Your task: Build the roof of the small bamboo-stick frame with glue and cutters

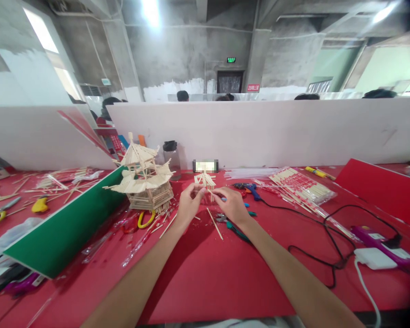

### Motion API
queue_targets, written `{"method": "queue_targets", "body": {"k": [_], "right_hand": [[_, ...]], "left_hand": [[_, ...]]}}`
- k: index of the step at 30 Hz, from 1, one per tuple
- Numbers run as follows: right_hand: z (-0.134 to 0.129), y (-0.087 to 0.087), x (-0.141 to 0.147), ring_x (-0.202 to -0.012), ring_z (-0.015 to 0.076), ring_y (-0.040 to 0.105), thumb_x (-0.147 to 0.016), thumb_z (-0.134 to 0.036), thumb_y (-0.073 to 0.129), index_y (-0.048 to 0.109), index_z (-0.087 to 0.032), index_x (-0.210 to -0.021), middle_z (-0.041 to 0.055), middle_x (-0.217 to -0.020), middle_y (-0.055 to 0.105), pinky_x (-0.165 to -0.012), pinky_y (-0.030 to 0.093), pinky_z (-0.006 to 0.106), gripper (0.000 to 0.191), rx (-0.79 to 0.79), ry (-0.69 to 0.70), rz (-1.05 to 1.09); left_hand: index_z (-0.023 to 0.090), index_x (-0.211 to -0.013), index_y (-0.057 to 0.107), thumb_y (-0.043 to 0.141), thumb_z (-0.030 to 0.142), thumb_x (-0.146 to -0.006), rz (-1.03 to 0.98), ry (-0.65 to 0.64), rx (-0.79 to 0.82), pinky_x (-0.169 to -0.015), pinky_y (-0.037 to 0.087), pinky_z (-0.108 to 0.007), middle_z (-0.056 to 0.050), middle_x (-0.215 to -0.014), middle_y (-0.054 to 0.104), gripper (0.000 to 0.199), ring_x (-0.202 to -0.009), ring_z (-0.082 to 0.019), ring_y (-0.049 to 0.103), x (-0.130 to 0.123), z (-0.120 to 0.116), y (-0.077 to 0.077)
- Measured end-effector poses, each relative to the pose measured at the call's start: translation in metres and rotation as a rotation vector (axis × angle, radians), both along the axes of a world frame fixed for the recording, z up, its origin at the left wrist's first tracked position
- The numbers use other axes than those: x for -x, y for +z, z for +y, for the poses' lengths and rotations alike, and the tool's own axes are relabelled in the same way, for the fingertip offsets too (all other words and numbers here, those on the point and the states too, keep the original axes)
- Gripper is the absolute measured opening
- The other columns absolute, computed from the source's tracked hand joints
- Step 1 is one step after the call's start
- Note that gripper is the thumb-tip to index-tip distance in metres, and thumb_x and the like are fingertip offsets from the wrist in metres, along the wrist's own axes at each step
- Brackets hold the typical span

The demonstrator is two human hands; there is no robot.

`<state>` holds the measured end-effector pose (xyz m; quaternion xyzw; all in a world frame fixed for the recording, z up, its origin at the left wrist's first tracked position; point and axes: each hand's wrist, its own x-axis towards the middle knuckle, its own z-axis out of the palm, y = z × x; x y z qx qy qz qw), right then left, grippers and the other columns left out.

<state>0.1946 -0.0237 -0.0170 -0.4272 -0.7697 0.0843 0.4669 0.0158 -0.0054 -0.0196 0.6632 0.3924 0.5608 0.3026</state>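
Note:
Both hands meet at the middle of the red table, just in front of a small wooden stick structure. My left hand has thumb and fingertips pinched together; what lies between them is too small to make out. The fingers of my right hand are closed on a short thin wooden stick. Below the hands a loose stick lies on the table. Pliers with green handles are partly under my right wrist. To the left stands a larger pagoda model made of sticks.
Yellow-handled scissors lie by the pagoda. A green board leans at left. A blue glue gun, its black cable, stick packs and a purple power strip occupy the right. A bottle stands before the white partition.

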Motion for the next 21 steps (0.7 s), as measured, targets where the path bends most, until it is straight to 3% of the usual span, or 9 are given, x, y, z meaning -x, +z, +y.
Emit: {"method": "queue_targets", "body": {"k": [4, 6, 9, 15, 21], "right_hand": [[0.01, 0.001, -0.004, -0.095, 0.0216, 0.067, -0.095, -0.028, 0.054, 0.072, -0.021, -0.099, 0.0069, -0.1, 0.074, -0.091, 0.048, 0.033, 0.019, -0.003, -0.045, 0.016], [0.016, 0.001, -0.003, -0.095, 0.0219, 0.067, -0.095, -0.029, 0.054, 0.072, -0.021, -0.098, 0.0069, -0.101, 0.074, -0.091, 0.048, 0.033, 0.02, 0.007, -0.06, 0.028], [0.024, 0.003, 0.002, -0.094, 0.022, 0.068, -0.094, -0.031, 0.054, 0.072, -0.021, -0.098, 0.0073, -0.1, 0.074, -0.09, 0.049, 0.033, 0.021, 0.016, -0.071, 0.046], [0.036, 0.005, 0.01, -0.085, 0.0203, 0.068, -0.09, -0.027, 0.057, 0.07, -0.019, -0.093, 0.0069, -0.093, 0.074, -0.083, 0.051, 0.032, 0.016, -0.047, -0.099, 0.107], [0.045, -0.004, 0.011, -0.079, 0.0194, 0.066, -0.087, -0.023, 0.059, 0.068, -0.02, -0.085, 0.0052, -0.086, 0.072, -0.078, 0.05, 0.031, 0.01, -0.148, -0.098, 0.13]], "left_hand": [[0.02, -0.11, 0.062, 0.059, 0.041, -0.092, 0.178, 0.172, -0.219, -0.096, 0.049, -0.036, -0.009, -0.113, 0.065, 0.028, -0.105, -0.022, 0.062, 0.015, 0.008, -0.001], [0.02, -0.118, 0.061, 0.057, 0.039, -0.094, 0.285, 0.176, -0.309, -0.109, 0.04, -0.041, -0.012, -0.128, 0.058, 0.031, -0.124, -0.025, 0.053, 0.022, 0.012, -0.002], [0.021, -0.129, 0.056, 0.053, 0.037, -0.096, 0.387, 0.12, -0.366, -0.118, 0.032, -0.043, -0.013, -0.144, 0.048, 0.037, -0.139, -0.025, 0.042, 0.026, 0.017, -0.004], [0.017, -0.142, 0.045, 0.047, 0.034, -0.1, 0.457, 0.04, -0.43, -0.117, 0.033, -0.046, -0.015, -0.147, 0.049, 0.046, -0.14, -0.028, 0.041, 0.023, 0.032, -0.018], [0.017, -0.139, 0.046, 0.048, 0.038, -0.099, 0.481, 0.105, -0.516, -0.112, 0.04, -0.047, -0.015, -0.139, 0.056, 0.045, -0.131, -0.027, 0.05, 0.025, 0.046, -0.031]]}}
